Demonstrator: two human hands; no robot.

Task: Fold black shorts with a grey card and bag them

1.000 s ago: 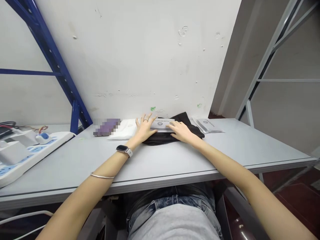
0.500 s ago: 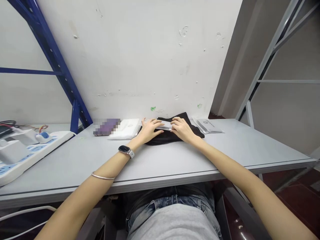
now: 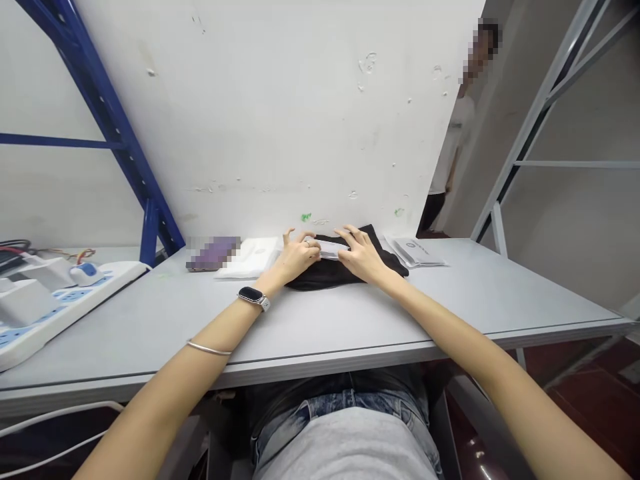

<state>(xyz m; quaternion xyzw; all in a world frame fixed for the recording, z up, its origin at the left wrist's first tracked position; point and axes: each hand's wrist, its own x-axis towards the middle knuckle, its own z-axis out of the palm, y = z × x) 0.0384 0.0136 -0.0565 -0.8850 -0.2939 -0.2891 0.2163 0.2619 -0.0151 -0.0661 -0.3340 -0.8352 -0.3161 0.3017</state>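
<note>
A pale, flat packet (image 3: 330,249), perhaps a plastic sleeve, lies over a folded black cloth (image 3: 325,275) near the wall. My left hand (image 3: 299,257) has its fingers curled round the packet's left end, partly covering it. At the opposite end, my right hand (image 3: 364,256) pinches the edge with thumb and bent fingers, some of them raised. The cloth spreads out beneath and behind both hands.
White packets (image 3: 253,257) and a purple phone-like object (image 3: 215,255) lie on the left. More packets (image 3: 420,252) are right of the cloth. A power strip (image 3: 75,300) with chargers occupies the table's left end. Behind the wall panel (image 3: 280,120), a person (image 3: 453,140) stands at right.
My left thumb has drawn in against the packet, and the fingers of my right hand have lifted and spread. A person has come into view at the upper right.
</note>
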